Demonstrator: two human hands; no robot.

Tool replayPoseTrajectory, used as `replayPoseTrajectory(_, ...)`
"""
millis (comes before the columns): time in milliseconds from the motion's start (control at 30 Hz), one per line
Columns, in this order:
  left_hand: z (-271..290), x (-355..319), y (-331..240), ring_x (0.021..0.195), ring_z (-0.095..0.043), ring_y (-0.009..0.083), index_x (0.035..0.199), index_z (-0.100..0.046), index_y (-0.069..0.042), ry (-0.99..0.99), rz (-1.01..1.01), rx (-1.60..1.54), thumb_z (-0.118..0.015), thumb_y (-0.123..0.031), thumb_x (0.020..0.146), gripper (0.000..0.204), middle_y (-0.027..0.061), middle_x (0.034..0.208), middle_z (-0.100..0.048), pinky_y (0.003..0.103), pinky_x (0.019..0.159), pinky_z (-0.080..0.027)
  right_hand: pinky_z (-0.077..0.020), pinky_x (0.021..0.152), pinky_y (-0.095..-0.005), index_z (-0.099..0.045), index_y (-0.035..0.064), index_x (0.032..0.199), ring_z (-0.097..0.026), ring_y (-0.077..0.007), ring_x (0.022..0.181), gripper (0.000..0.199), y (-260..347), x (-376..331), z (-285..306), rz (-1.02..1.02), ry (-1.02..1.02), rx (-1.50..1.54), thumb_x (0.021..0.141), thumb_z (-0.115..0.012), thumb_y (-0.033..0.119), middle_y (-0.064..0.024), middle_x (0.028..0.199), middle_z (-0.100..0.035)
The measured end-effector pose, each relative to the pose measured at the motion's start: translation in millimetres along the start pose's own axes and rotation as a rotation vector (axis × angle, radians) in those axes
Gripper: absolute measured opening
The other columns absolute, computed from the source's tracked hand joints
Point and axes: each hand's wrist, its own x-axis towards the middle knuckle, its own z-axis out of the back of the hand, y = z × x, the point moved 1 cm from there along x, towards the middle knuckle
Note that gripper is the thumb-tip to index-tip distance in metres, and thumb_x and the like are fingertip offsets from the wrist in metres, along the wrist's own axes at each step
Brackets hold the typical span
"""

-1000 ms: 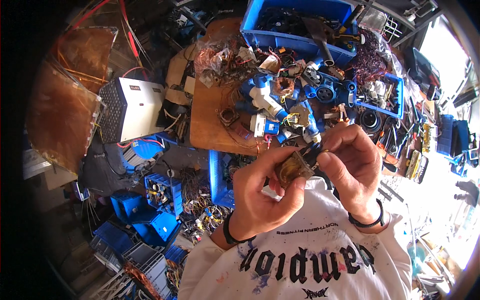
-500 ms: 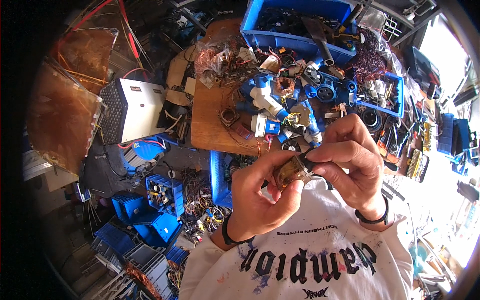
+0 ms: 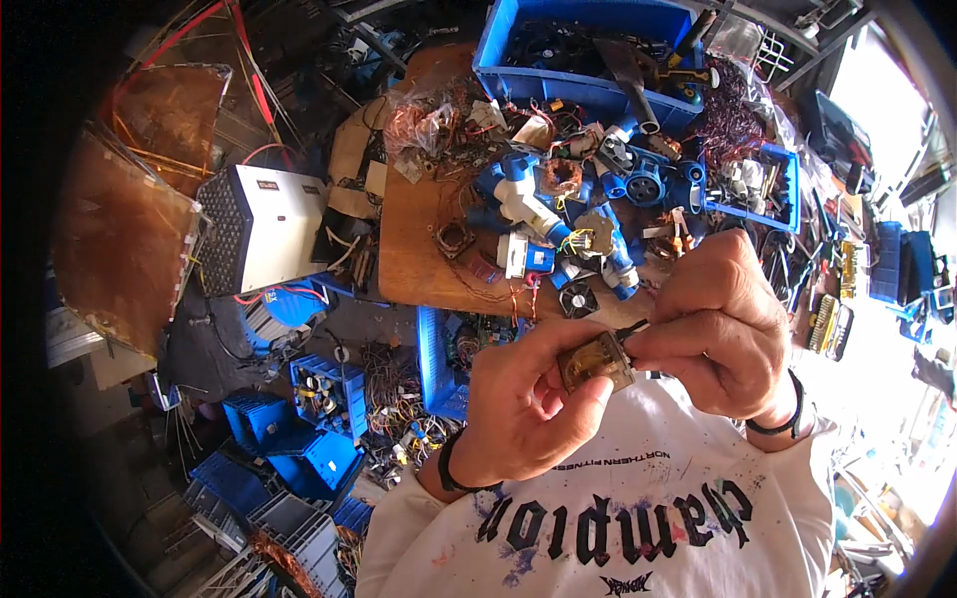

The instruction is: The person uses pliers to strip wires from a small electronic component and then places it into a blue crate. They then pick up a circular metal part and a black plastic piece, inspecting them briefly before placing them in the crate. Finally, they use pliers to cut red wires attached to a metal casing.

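Note:
In front of my chest my left hand [image 3: 513, 404] is closed, thumb and fingers gripping a small boxy electrical part [image 3: 596, 365]. Its cover is see-through and amber, with a paler end toward the right; it looks like a relay. A thin black piece [image 3: 633, 327] sticks out at that paler end. My right hand [image 3: 723, 344] pinches at this end, its fingertips on the black piece and partly hiding it. Whether the black piece is still joined to the boxy part I cannot make out.
Beyond my hands a wooden table [image 3: 409, 249] carries blue-and-white plug housings [image 3: 533, 209], copper coils and loose wire. A large blue bin [image 3: 558, 90] stands at its far side. On the left are a white metal case [image 3: 279, 224] and blue crates [image 3: 314, 453].
My right hand has moved a little right and turned, its fingers more curled. More of the boxy part's paler end and the black piece now show. My left hand has barely moved.

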Motion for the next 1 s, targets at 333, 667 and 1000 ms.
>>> replayPoseTrajectory(333, -1, 3, 1, 0.056, -0.042, -0.0024, 0.109, -0.058, 0.004, 0.031, -0.003, 0.032, -0.066, -0.006, 0.084, 0.028, -0.0019, 0.074, -0.06, 0.016, 0.047, -0.032, -0.0413, 0.07, -0.0387, -0.067, 0.0068, 0.08, -0.054, -0.0219, 0.072, 0.025, -2, 0, 8, 0.096, -0.004, -0.044, 0.058, -0.077, 0.014, -0.0016, 0.083, -0.058)
replayPoseTrajectory(667, -4, 9, 3, 0.055, -0.041, -0.0012, 0.108, -0.06, 0.003, 0.006, -0.032, 0.099, -0.068, -0.007, 0.082, 0.029, -0.0019, 0.073, -0.06, 0.017, 0.045, -0.034, -0.0443, 0.077, -0.0435, -0.068, 0.0078, 0.079, -0.055, -0.0225, 0.077, 0.025, -14, -1, 10, 0.11, 0.003, -0.035, 0.055, -0.072, 0.01, -0.002, 0.084, -0.058)
replayPoseTrajectory(1000, -7, 14, 3, 0.057, -0.042, -0.0013, 0.111, -0.059, 0.003, 0.014, -0.025, 0.068, -0.068, -0.007, 0.082, 0.031, -0.001, 0.075, -0.061, 0.016, 0.046, -0.034, -0.0451, 0.086, -0.049, -0.069, 0.0103, 0.081, -0.057, -0.023, 0.081, 0.025, -21, -8, 10, 0.09, -0.02, -0.028, 0.056, -0.073, 0.013, -0.0012, 0.084, -0.058)
